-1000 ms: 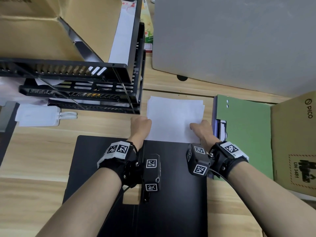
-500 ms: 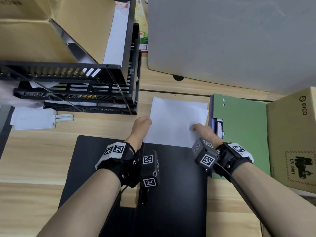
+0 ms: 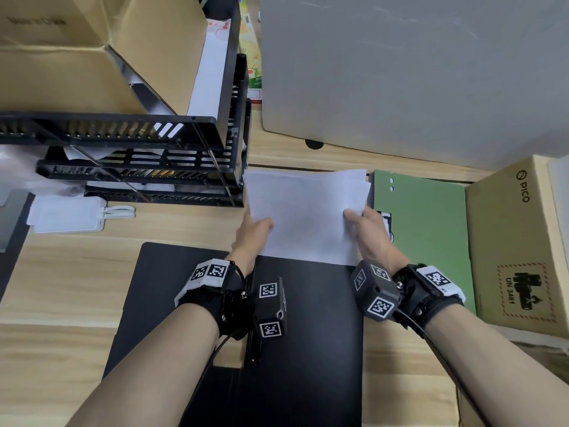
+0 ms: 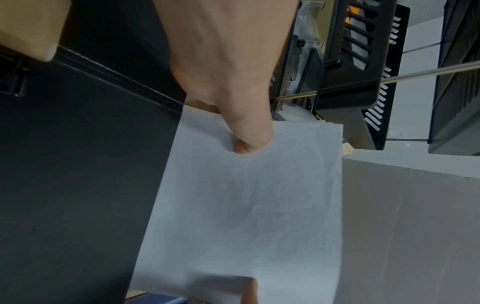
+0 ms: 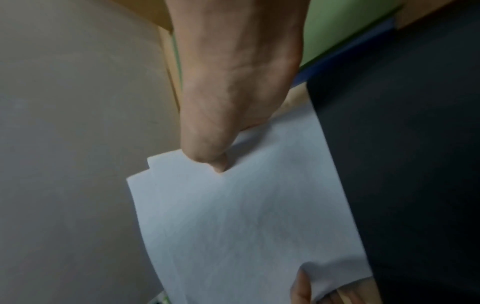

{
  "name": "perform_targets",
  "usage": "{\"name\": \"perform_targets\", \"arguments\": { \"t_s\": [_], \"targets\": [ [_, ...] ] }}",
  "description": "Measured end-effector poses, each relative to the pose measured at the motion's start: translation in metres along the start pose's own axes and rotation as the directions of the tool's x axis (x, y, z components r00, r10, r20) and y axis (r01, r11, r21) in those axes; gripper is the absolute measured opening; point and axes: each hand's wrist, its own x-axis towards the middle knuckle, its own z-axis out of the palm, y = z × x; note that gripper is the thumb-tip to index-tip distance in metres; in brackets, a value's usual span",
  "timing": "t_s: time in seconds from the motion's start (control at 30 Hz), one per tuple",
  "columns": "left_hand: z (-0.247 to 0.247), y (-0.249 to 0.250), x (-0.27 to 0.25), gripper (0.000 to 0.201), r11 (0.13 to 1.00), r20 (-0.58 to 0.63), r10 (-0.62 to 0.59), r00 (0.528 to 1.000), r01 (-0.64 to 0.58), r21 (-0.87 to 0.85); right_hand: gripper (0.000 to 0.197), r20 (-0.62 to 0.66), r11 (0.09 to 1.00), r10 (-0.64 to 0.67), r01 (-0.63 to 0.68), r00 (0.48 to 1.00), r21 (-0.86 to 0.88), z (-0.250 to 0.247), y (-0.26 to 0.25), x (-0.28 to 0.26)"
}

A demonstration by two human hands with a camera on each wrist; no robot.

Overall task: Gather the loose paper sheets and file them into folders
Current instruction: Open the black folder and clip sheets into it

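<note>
While both hands grip paper stack (image 3: pixel 304 217) at its near side edges, stack sits lifted above desk (image 3: pixel 77 272), between black tray rack (image 3: pixel 147 155) and green folder (image 3: pixel 425 217). Left hand (image 3: pixel 254 231) pinches left edge, thumb on top; right hand (image 3: pixel 368 226) likewise on right edge. Sheets unaligned: corners stepped in right wrist view. Risk: loose sheets fan or slip during transfer, pinch being only at edges. Rack corner close on left, cardboard box (image 3: pixel 517 241) crowds folder's far side. Black folder (image 3: pixel 277 349) lies below wrists.
</note>
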Motion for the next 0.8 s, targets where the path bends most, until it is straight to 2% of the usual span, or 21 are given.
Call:
{"name": "perform_targets", "arguments": {
  "t_s": [0.07,0.1,0.2,0.27,0.4,0.47,0.53,0.57,0.7,0.8],
  "targets": [
    [0.001,0.022,-0.023,0.041,0.994,0.013,0.073,0.997,-0.071,-0.085,0.012,-0.032,0.997,-0.057,0.059,0.998,0.053,-0.003,-0.008,-0.002],
    [0.003,0.032,-0.031,0.034,0.984,0.007,0.120,0.993,-0.118,-0.132,0.007,-0.050,0.992,-0.089,0.093,0.995,0.088,-0.004,-0.015,-0.005],
    [0.005,0.056,-0.050,0.029,0.934,-0.101,0.283,0.954,-0.298,-0.196,0.007,-0.101,0.962,-0.209,0.223,0.973,0.158,-0.006,-0.041,-0.022],
    [0.006,0.073,-0.060,0.027,0.892,-0.181,0.362,0.915,-0.396,-0.219,0.013,-0.138,0.932,-0.278,0.301,0.951,0.203,-0.006,-0.056,-0.033],
    [0.003,0.104,-0.080,0.033,0.757,-0.316,0.544,0.777,-0.617,-0.215,0.025,-0.205,0.847,-0.387,0.435,0.899,0.307,-0.008,-0.079,-0.053],
    [0.000,0.110,-0.086,0.038,0.728,-0.326,0.588,0.740,-0.660,-0.185,0.028,-0.230,0.824,-0.428,0.482,0.874,0.298,-0.009,-0.081,-0.058],
    [-0.003,0.103,-0.087,0.042,0.754,-0.296,0.588,0.753,-0.643,-0.137,0.030,-0.232,0.839,-0.426,0.478,0.874,0.259,-0.009,-0.073,-0.056],
    [-0.005,0.096,-0.084,0.044,0.782,-0.275,0.566,0.777,-0.612,-0.121,0.030,-0.212,0.864,-0.411,0.453,0.887,0.219,-0.010,-0.066,-0.055],
    [-0.009,0.069,-0.078,0.053,0.867,-0.199,0.468,0.861,-0.491,-0.086,0.047,-0.007,0.947,-0.317,0.317,0.948,0.060,-0.010,-0.032,-0.047],
    [-0.007,0.067,-0.086,0.048,0.883,-0.124,0.451,0.884,-0.462,-0.083,0.052,-0.002,0.954,-0.294,0.294,0.956,0.054,-0.008,-0.024,-0.045]
  ]
}}
